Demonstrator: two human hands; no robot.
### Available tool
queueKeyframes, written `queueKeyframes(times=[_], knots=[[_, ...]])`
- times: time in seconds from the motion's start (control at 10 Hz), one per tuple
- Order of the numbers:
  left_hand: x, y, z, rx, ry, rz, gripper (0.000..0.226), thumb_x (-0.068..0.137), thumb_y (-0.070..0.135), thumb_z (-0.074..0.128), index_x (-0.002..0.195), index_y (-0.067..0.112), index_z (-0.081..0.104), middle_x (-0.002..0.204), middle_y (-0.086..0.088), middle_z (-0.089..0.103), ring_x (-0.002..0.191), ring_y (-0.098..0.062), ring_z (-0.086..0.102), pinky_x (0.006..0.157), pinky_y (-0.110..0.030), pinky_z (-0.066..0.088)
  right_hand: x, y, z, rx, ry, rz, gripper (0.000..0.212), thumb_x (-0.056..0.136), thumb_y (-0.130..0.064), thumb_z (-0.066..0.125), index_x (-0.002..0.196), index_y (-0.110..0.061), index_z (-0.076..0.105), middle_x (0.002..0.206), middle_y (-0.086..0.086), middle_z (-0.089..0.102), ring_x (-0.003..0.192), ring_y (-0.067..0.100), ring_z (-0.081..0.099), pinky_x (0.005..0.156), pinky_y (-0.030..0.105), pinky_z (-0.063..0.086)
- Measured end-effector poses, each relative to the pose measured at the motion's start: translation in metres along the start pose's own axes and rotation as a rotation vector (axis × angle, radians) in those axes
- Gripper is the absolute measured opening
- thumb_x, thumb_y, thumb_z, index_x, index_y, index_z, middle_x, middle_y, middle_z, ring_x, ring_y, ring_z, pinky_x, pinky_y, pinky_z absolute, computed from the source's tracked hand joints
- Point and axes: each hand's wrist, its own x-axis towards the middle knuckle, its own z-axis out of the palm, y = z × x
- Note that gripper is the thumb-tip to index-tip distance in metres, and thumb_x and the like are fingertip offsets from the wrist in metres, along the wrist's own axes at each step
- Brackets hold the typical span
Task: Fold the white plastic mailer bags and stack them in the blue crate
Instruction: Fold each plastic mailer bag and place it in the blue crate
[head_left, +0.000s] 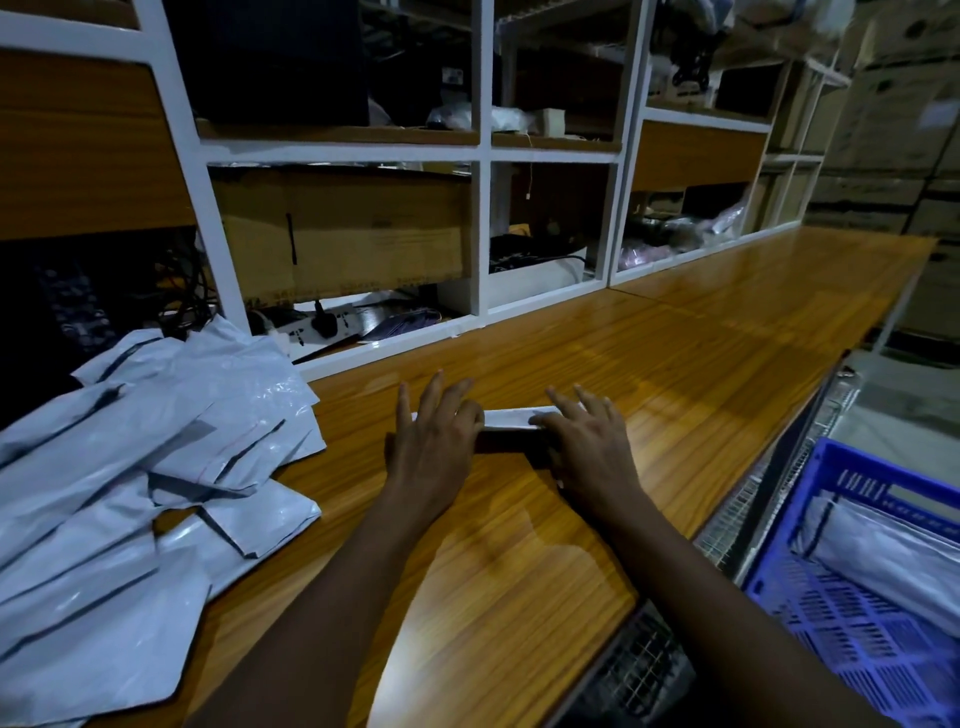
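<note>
A folded white mailer bag (511, 418) lies as a narrow strip on the wooden counter (675, 338). My left hand (434, 441) presses flat on its left end with fingers straight. On the strip's right end rests my right hand (589, 444), fingers spread and flat. A loose pile of unfolded white mailer bags (130, 493) covers the counter's left side. The blue crate (857, 597) stands at the lower right, below counter level, with a folded white bag (893, 551) inside it.
White-framed shelving (483, 156) rises behind the counter, holding a cardboard box (343, 234), a power strip (306, 325) and cables. A wire mesh rack (753, 499) runs along the counter's right edge beside the crate. Stacked cartons fill the far right.
</note>
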Motion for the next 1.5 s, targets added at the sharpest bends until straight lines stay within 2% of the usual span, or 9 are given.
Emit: queueKeyframes(times=[0.2,0.3,0.4,0.5,0.7,0.9,1.0,1.3,1.5], knots=[[0.012,0.024,-0.020,-0.036,0.192,0.015,0.015,0.093,0.020,0.061,0.108,0.019,0.065,0.143,-0.012,0.050,0.141,-0.038,0.035,0.110,-0.071,0.016,0.009,0.009,-0.016,-0.093,0.108,0.077,0.027,0.088,-0.035,0.062,0.107,-0.015,0.061,0.156,0.014,0.038,0.147,0.041,0.023,0.120,0.059,0.010],[0.029,0.037,-0.001,-0.038,0.092,-0.011,0.024,0.095,0.034,0.054,0.112,0.019,0.062,0.150,-0.012,0.044,0.141,-0.042,0.034,0.112,-0.069,-0.001,0.004,0.020,-0.036,0.042,-0.067,0.074,0.100,0.073,-0.067,0.031,0.121,0.019,0.051,0.159,0.019,0.022,0.147,0.036,0.024,0.111,0.006,-0.005],[0.056,0.068,0.006,-0.100,0.038,0.006,0.024,0.097,0.034,0.042,0.108,0.020,0.058,0.156,-0.008,0.035,0.144,-0.040,0.027,0.112,-0.071,-0.008,0.007,0.044,-0.066,0.010,-0.086,0.146,0.098,0.084,-0.055,0.006,0.104,0.029,0.052,0.156,0.026,0.009,0.145,0.030,0.024,0.111,0.007,0.003],[0.087,0.119,-0.003,-0.030,0.160,0.210,0.009,0.089,0.015,0.056,0.091,0.019,0.063,0.150,-0.014,0.043,0.143,-0.042,0.029,0.111,-0.071,0.008,-0.004,0.087,-0.092,-0.198,0.118,0.294,0.037,0.085,-0.034,0.034,0.072,-0.014,0.062,0.137,0.023,0.056,0.131,0.044,0.049,0.121,0.037,-0.013],[0.133,0.247,0.025,-0.123,0.125,0.397,0.005,0.089,0.018,0.060,0.090,0.020,0.064,0.150,-0.014,0.044,0.143,-0.042,0.029,0.109,-0.072,0.012,-0.061,0.205,-0.114,-0.282,0.247,0.495,0.036,0.086,-0.033,0.036,0.071,-0.016,0.064,0.152,0.013,0.043,0.146,0.039,0.028,0.118,0.052,0.010],[0.148,0.377,0.065,-0.267,0.031,0.579,0.011,0.084,0.017,0.071,0.092,0.022,0.066,0.149,-0.015,0.045,0.142,-0.041,0.033,0.111,-0.072,0.018,-0.140,0.306,-0.119,-0.338,0.194,0.711,0.041,0.082,-0.031,0.034,0.082,-0.011,0.071,0.154,0.011,0.042,0.148,0.037,0.021,0.120,0.057,0.007],[0.153,0.431,0.092,-0.265,-0.024,0.631,0.012,0.094,0.023,0.059,0.104,0.023,0.066,0.160,-0.014,0.026,0.150,-0.035,0.014,0.116,-0.065,0.005,-0.165,0.353,-0.106,-0.386,0.154,0.777,0.041,0.083,-0.031,0.035,0.086,-0.009,0.069,0.155,0.012,0.040,0.148,0.038,0.020,0.119,0.056,0.006],[0.146,0.507,0.223,-0.265,-0.162,0.634,0.012,0.082,0.022,0.071,0.073,0.022,0.063,0.159,-0.020,0.026,0.146,-0.043,0.020,0.114,-0.068,0.008,-0.198,0.451,-0.017,-0.470,-0.024,0.865,0.053,0.081,-0.033,0.027,0.085,-0.007,0.073,0.148,0.019,0.047,0.141,0.044,0.034,0.116,0.064,0.018],[0.139,0.543,0.284,-0.255,-0.180,0.671,0.011,0.088,0.020,0.064,0.077,0.021,0.062,0.164,-0.009,-0.009,0.149,-0.043,-0.012,0.115,-0.064,-0.010,-0.223,0.486,0.030,-0.514,-0.079,0.894,0.030,0.078,-0.028,0.049,0.088,-0.009,0.070,0.146,0.024,0.047,0.139,0.048,0.036,0.114,0.064,0.023]])
